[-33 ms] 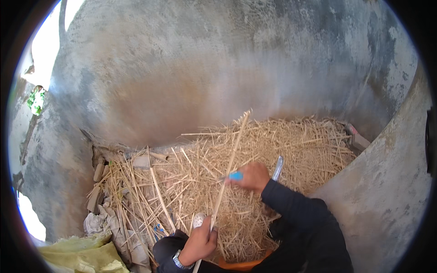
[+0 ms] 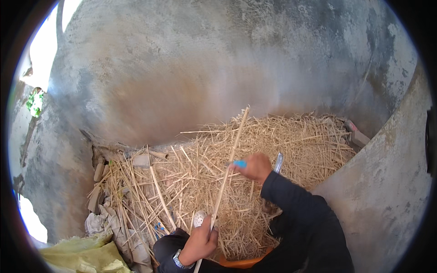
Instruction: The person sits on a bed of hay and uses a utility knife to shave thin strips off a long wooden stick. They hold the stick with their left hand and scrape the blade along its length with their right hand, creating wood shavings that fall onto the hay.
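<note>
My left hand (image 2: pixel 200 243), with a metal-band watch on its wrist, is closed around the lower part of a long pale strip of split bamboo or cane (image 2: pixel 230 168). The strip slants up and away toward the wall. Farther up it, my right hand (image 2: pixel 255 167) is closed on a small knife with a bright blue handle (image 2: pixel 240 163). The blade, mostly blurred, lies against the strip. Just beside my left hand is a white, dark-speckled rounded thing (image 2: pixel 199 219), whose kind I cannot make out. A curved metal blade (image 2: pixel 278 162) shows behind my right wrist.
A thick heap of pale shavings (image 2: pixel 296 145) covers the ground up to the concrete wall (image 2: pixel 218 59). Loose long strips (image 2: pixel 132 200) lie at the left, near crumpled sacking (image 2: pixel 107 223) and a yellow-green sack (image 2: pixel 86 257). An orange edge (image 2: pixel 246 263) shows below. Another wall (image 2: pixel 382 191) slants at right.
My right hand and the blue-handled knife have moved a little up along the strip, away from me. My left hand keeps its hold and has hardly moved.
</note>
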A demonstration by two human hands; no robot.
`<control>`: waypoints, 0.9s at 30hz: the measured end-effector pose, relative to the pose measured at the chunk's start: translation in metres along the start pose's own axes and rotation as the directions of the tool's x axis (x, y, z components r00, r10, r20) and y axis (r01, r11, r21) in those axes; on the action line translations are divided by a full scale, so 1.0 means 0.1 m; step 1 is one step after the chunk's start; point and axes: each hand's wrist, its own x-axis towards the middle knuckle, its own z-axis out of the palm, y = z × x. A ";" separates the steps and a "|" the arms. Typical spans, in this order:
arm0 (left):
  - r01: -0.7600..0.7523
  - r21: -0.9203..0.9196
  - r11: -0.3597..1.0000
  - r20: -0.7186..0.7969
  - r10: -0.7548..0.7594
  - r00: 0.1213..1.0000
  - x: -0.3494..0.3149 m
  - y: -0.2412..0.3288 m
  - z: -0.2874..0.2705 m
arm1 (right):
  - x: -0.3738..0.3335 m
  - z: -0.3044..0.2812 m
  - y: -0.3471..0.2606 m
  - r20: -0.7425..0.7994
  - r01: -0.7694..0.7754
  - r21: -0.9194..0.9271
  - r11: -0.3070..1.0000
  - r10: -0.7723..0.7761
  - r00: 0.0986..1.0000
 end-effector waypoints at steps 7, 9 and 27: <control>-0.030 -0.009 1.000 0.062 0.030 0.998 -0.11 -0.03 0.06 | 0.34 -0.13 0.70 -0.111 -0.219 -0.054 0.974 0.212 0.971; 0.083 -0.004 0.997 0.099 -0.082 0.992 -0.27 0.02 0.04 | 0.38 -0.18 0.81 -0.116 -0.268 -0.034 0.963 0.262 0.958; 0.456 -0.628 0.631 0.357 -0.287 0.889 -0.21 0.43 -0.24 | 0.32 -0.10 0.91 -0.103 -0.418 0.439 0.795 0.507 0.856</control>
